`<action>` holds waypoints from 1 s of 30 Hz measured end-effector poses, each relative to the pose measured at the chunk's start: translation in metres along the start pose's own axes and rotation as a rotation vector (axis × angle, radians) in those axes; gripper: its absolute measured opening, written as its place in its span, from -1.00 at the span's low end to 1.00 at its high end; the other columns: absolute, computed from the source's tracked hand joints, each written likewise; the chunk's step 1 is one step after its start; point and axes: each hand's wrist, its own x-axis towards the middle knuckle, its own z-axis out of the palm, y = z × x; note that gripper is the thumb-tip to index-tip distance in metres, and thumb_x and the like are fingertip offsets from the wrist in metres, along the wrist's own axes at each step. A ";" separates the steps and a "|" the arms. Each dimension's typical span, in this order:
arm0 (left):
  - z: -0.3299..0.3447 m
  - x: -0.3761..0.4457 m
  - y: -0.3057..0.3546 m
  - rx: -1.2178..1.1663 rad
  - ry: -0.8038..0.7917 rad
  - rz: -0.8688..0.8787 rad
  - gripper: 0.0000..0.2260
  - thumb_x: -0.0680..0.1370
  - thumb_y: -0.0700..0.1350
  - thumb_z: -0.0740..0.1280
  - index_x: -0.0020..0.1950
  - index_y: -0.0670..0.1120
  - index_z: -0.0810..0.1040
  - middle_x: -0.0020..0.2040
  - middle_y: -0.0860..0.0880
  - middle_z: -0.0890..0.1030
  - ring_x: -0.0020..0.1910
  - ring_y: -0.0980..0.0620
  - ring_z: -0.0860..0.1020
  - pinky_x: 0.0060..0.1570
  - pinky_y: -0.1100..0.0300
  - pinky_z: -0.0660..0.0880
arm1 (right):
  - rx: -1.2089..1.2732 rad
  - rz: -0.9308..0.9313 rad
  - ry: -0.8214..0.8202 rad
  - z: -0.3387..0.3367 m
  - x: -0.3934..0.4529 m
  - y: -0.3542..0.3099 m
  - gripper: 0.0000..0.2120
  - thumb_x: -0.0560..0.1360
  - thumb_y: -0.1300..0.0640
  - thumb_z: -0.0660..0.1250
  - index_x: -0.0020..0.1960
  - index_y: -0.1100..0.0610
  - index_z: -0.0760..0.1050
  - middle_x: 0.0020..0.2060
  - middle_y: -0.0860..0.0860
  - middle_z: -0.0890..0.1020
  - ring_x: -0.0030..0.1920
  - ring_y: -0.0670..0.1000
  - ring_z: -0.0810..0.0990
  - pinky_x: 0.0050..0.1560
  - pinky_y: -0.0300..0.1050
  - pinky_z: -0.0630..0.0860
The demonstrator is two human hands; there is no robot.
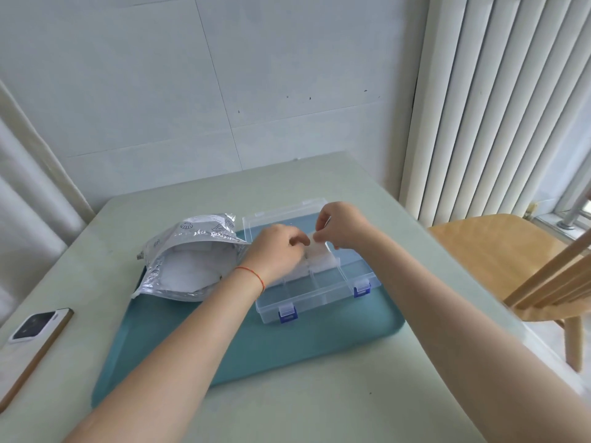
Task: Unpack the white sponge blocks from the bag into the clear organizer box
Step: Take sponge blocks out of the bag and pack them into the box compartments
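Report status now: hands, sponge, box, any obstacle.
Both hands pinch one sponge over box. Box open, back cells partly filled. Bag open, left of box. No obstacle seen.

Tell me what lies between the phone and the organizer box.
In the head view, the open silver bag lies between the phone and the box, resting partly on the teal mat, with the left forearm crossing in front.

Silvery bag (192, 260) lies open, white sponge blocks (192, 270) inside; clear organizer box (319, 295) open beside it.
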 end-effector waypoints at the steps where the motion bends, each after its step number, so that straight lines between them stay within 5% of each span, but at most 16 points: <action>1: 0.001 0.000 0.000 0.025 -0.018 0.022 -0.75 0.56 -0.17 0.23 0.07 0.04 0.68 0.10 -0.02 0.59 0.05 -0.01 0.54 0.10 0.19 0.44 | -0.027 -0.015 0.014 0.002 0.001 0.000 -0.83 0.44 0.24 0.41 -0.24 0.06 0.46 -0.32 -0.04 0.55 -0.41 -0.09 0.50 -0.44 -0.27 0.36; 9: 0.002 -0.003 0.002 0.085 -0.098 0.038 -0.74 0.60 -0.11 0.20 0.09 -0.07 0.68 0.14 -0.09 0.49 0.10 -0.09 0.51 0.08 0.19 0.40 | -0.225 -0.020 0.072 0.011 -0.001 -0.005 -0.89 0.44 0.24 0.32 -0.17 0.07 0.59 -0.12 -0.01 0.64 -0.11 0.07 0.62 -0.25 -0.16 0.49; 14: -0.017 -0.030 -0.013 0.017 0.276 0.048 -0.82 0.54 -0.11 0.26 -0.14 -0.09 0.66 -0.14 -0.03 0.56 -0.11 -0.07 0.53 -0.14 0.14 0.45 | -0.159 -0.134 0.178 0.017 -0.020 -0.040 -0.86 0.45 0.17 0.28 -0.12 0.21 0.58 -0.21 0.06 0.63 -0.23 0.09 0.52 -0.29 -0.13 0.40; 18: -0.038 -0.065 -0.041 -0.014 0.545 0.009 -0.79 0.47 -0.05 0.24 -0.26 -0.09 0.60 -0.28 0.01 0.52 -0.26 -0.04 0.48 -0.35 0.18 0.30 | -0.095 -0.176 0.091 0.043 -0.036 -0.079 -0.72 0.44 0.11 0.28 -0.16 0.36 0.54 -0.38 0.09 0.44 -0.36 0.03 0.29 -0.32 -0.14 0.24; 21: -0.053 -0.094 -0.074 -0.001 0.836 0.059 -0.81 0.40 -0.08 0.23 -0.26 -0.06 0.64 -0.18 -0.02 0.51 -0.20 -0.03 0.48 -0.25 0.19 0.38 | -0.064 -0.199 0.075 0.068 -0.050 -0.108 -0.70 0.45 0.09 0.27 -0.32 0.31 0.42 -0.39 0.18 0.39 -0.37 0.03 0.24 -0.34 -0.14 0.22; 24: -0.061 -0.112 -0.105 0.052 0.896 -0.015 -0.76 0.37 -0.07 0.20 -0.22 -0.05 0.66 -0.01 -0.10 0.53 0.00 -0.14 0.51 0.02 0.05 0.40 | -0.027 -0.205 0.050 0.094 -0.059 -0.126 -0.74 0.42 0.18 0.21 -0.40 0.14 0.24 -0.42 0.08 0.29 -0.42 0.10 0.24 -0.37 -0.15 0.19; 26: -0.064 -0.120 -0.121 0.029 0.847 -0.064 -0.72 0.37 -0.06 0.17 -0.18 -0.06 0.68 0.03 -0.10 0.56 0.04 -0.16 0.53 0.09 0.00 0.42 | 0.023 -0.189 -0.005 0.110 -0.062 -0.137 -0.86 0.45 0.19 0.19 -0.23 0.16 0.48 -0.28 0.02 0.48 -0.45 0.20 0.48 -0.40 -0.20 0.30; 27: -0.065 -0.124 -0.127 -0.011 0.815 -0.076 -0.70 0.37 -0.08 0.17 -0.13 -0.07 0.69 0.03 -0.08 0.57 0.04 -0.15 0.54 0.09 0.00 0.45 | 0.030 -0.177 -0.035 0.117 -0.062 -0.142 -0.80 0.48 0.18 0.19 0.01 0.13 0.55 -0.11 0.00 0.57 -0.44 0.15 0.58 -0.42 -0.21 0.36; 28: -0.066 -0.126 -0.130 -0.072 0.780 -0.086 -0.67 0.37 -0.10 0.18 -0.05 -0.09 0.70 0.04 -0.06 0.58 0.04 -0.11 0.55 0.09 0.03 0.47 | 0.029 -0.150 -0.060 0.123 -0.061 -0.146 -0.67 0.49 0.18 0.19 0.24 0.14 0.48 0.04 0.01 0.60 -0.46 0.06 0.60 -0.44 -0.23 0.39; 30: -0.070 -0.129 -0.132 -0.199 0.736 -0.102 -0.59 0.37 -0.15 0.19 0.11 -0.14 0.67 0.09 -0.02 0.56 0.08 -0.03 0.52 0.10 0.16 0.44 | 0.024 -0.096 -0.098 0.133 -0.058 -0.155 -0.57 0.48 0.20 0.18 0.35 0.20 0.32 0.02 0.13 0.63 -0.49 -0.01 0.57 -0.48 -0.23 0.41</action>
